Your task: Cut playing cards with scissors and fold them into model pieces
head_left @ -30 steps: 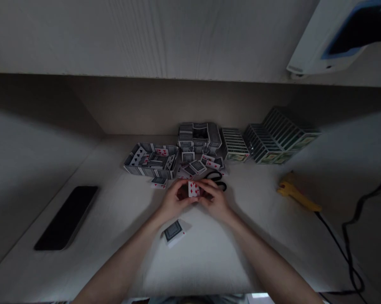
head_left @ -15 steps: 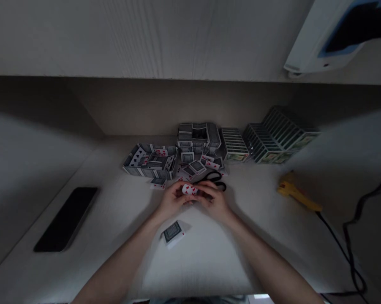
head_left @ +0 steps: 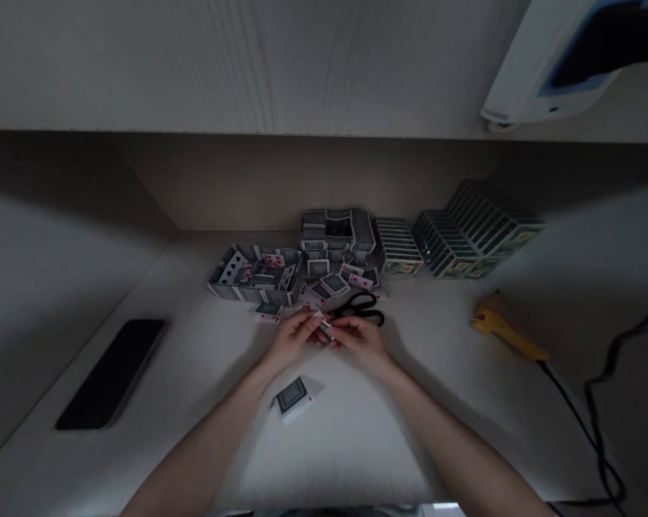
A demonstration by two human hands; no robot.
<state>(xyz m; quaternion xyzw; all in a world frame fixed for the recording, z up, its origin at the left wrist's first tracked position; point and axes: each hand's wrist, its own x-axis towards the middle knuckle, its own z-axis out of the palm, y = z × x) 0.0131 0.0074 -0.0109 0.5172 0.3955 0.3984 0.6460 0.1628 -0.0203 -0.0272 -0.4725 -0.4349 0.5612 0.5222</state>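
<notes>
Between my two hands is a small playing card (head_left: 323, 324), bent or folded, with part of its dark patterned back showing. My left hand (head_left: 292, 337) pinches its left side, and my right hand (head_left: 359, 340) grips the right side with thumb and fingers. Just beyond my fingers lie black-handled scissors (head_left: 363, 304), their blades partly hidden. Folded and loose cards (head_left: 335, 285) are scattered behind the hands. Closer to me, a folded card piece (head_left: 294, 397) rests on the desk, and another folded card (head_left: 269, 311) sits left of my left hand.
An open box made of cards (head_left: 253, 293) stands at back left, beside a taller card structure (head_left: 338, 233). Slatted card blocks (head_left: 399, 245) and a stepped stack (head_left: 480, 233) are at back right. A phone (head_left: 112, 373) lies left; a yellow glue gun (head_left: 510, 336) with a cable lies right.
The card in my hands has been turned or folded: its red diamond face showed before, and now a dark back shows. My fingers have shifted around it; the other things stay put.
</notes>
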